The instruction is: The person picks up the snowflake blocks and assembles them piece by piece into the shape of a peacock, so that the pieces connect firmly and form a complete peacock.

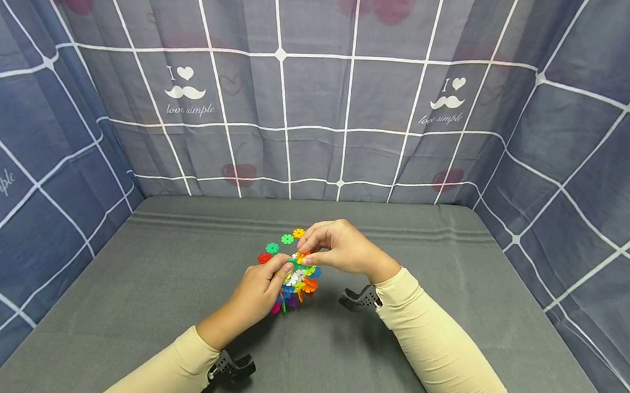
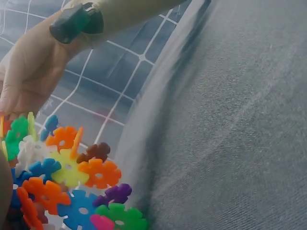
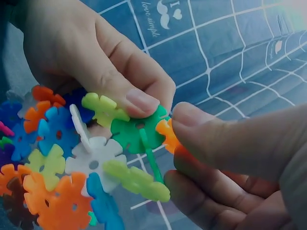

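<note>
In the middle of the head view, a cluster of interlocked flower-shaped discs (image 1: 298, 278) hung between the two hands, above the grey table (image 1: 187, 273). The left hand (image 1: 256, 290) pinched a green disc (image 3: 125, 134) at the cluster's edge, its thumb on top. The right hand (image 1: 346, 251) pinched an orange disc (image 3: 167, 135) against that green one's rim; whether the two were joined could not be told. Up and left of the cluster, a red disc (image 1: 264, 258), two green ones (image 1: 272, 248) and a yellow disc (image 1: 298, 233) lay in a slanting row.
</note>
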Motion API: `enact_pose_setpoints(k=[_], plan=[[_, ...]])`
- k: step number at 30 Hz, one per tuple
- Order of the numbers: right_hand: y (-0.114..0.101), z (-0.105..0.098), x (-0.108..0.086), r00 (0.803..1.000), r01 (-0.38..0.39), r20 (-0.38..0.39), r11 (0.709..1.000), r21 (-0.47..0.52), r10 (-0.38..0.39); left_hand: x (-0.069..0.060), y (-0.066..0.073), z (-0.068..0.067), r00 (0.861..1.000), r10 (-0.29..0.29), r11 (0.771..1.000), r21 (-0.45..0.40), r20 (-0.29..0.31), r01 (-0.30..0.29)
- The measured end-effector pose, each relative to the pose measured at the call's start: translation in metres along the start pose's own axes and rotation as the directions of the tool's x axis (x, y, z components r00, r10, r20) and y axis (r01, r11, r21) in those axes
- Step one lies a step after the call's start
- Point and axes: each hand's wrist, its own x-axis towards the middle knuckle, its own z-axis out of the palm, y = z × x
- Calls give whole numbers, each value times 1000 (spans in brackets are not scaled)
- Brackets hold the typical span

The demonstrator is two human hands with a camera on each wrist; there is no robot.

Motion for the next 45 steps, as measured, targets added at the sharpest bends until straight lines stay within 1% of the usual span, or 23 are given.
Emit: enact_pose_setpoints(k=[5, 8, 11, 12, 14, 16, 18, 19, 20, 22, 24, 26, 27, 28, 30, 31, 32, 34, 36, 38, 40, 41, 45], plan=[[-6, 5, 1, 997, 78, 3, 983, -169, -79, 1, 0, 1, 1000, 0, 1000, 20, -22, 0], [-6, 6, 1, 995, 96, -2, 974, -207, -98, 0, 0, 0, 999, -32, 999, 6, -6, 32], [-6, 6, 1, 992, 112, -22, 964, -241, -121, -1, 0, 0, 994, -104, 991, -82, 37, 106], [-5, 7, 1, 990, 121, -33, 960, -252, -133, -1, 0, 0, 990, -132, 983, -125, 53, 137], [-5, 7, 1, 987, 128, -65, 955, -269, -150, -1, 0, 0, 977, -201, 952, -221, 74, 212], [-5, 9, 2, 983, 115, -107, 954, -278, -150, -1, -2, 0, 959, -270, 903, -324, 85, 283], [-4, 11, 2, 977, 81, -167, 958, -275, -130, 1, -3, 0, 937, -335, 829, -443, 93, 341], [-3, 12, 2, 972, 60, -202, 962, -267, -117, 2, -4, 0, 925, -368, 784, -501, 98, 365], [-2, 13, 1, 966, 35, -237, 966, -258, -99, 3, -6, 1, 912, -396, 735, -559, 106, 384], [3, 15, -1, 950, -13, -308, 973, -230, -60, 5, -7, 2, 884, -447, 609, -676, 139, 415], [9, 18, -4, 929, -55, -370, 981, -185, -18, 7, -9, 2, 856, -487, 485, -761, 174, 431], [18, 22, -10, 906, -112, -420, 986, -126, 49, 9, -11, 3, 836, -513, 383, -820, 195, 426], [22, 25, -13, 894, -139, -440, 987, -83, 89, 10, -12, 3, 829, -522, 340, -843, 200, 418], [27, 28, -17, 882, -165, -451, 986, -26, 135, 11, -13, 2, 825, -529, 310, -860, 199, 406], [35, 36, -28, 865, -217, -434, 968, 125, 250, 13, -15, 1, 820, -540, 263, -889, 187, 375], [39, 40, -34, 862, -246, -398, 945, 213, 314, 14, -16, 1, 818, -547, 247, -899, 180, 363], [42, 45, -40, 864, -271, -342, 913, 304, 370, 15, -17, 0, 816, -552, 233, -906, 175, 352], [48, 55, -53, 868, -335, -189, 823, 458, 458, 17, -18, 0, 814, -557, 207, -921, 166, 329], [49, 65, -62, 870, -407, -23, 744, 530, 492, 18, -18, 0, 813, -559, 178, -935, 162, 308], [48, 74, -67, 872, -447, 96, 704, 552, 479, 20, -17, 1, 816, -553, 156, -941, 168, 300], [43, 82, -68, 880, -448, 134, 706, 548, 455, 20, -16, 3, 822, -540, 147, -942, 179, 302], [42, 85, -68, 886, -440, 130, 720, 537, 444, 20, -15, 5, 825, -533, 143, -942, 186, 304], [38, 94, -67, 898, -406, 28, 804, 434, 438, 19, -14, 13, 832, -520, 141, -940, 196, 309]])
